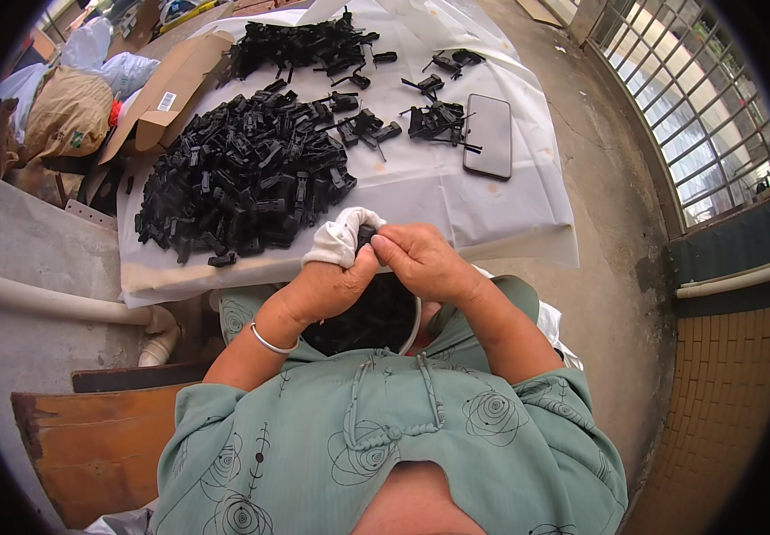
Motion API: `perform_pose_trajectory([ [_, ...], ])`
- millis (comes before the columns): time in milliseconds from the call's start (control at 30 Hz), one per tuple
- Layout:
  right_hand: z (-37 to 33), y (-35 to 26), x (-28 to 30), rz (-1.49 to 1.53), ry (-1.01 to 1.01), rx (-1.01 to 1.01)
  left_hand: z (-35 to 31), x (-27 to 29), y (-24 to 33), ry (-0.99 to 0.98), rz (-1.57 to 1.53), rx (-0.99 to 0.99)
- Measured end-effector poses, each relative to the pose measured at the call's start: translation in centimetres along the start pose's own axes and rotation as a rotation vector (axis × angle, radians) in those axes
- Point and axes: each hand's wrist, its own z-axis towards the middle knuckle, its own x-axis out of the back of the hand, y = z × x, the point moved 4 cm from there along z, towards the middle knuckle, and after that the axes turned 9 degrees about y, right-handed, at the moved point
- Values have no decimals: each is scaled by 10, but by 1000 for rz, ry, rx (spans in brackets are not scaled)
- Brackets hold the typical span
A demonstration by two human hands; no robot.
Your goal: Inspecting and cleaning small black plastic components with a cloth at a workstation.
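Observation:
My left hand (336, 283) has a white cloth (338, 241) over its fingers and is closed round a small black plastic part (365, 234). Thumb and fingers of my right hand (422, 257) pinch the same part from the other side. Most of that part is hidden by the cloth and fingers. Both hands meet just off the near edge of the table, above a round container (418, 328) in my lap that holds dark pieces. Just beyond them on the table lies a large heap of similar black plastic parts (251, 169).
White sheeting (501, 214) covers the table. A second black heap (300, 43) lies at the back, with loose parts (367, 129) and a small cluster (438, 120) beside a phone (490, 134). An opened cardboard box (171, 85) and bags stand left; a barred window (697, 107) is right.

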Motion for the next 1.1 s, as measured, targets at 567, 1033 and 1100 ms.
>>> perform_pose_trajectory([
  [567, 100, 61, 116, -939, 612, -60, -2, 11, 0, -343, 383, -159],
  [1033, 38, 1, 48, -570, 523, 282, 4, 6, -22, 221, -322, 110],
  [1100, 36, 0, 45, -553, 494, 357, 8, 4, -17, 242, -365, 66],
])
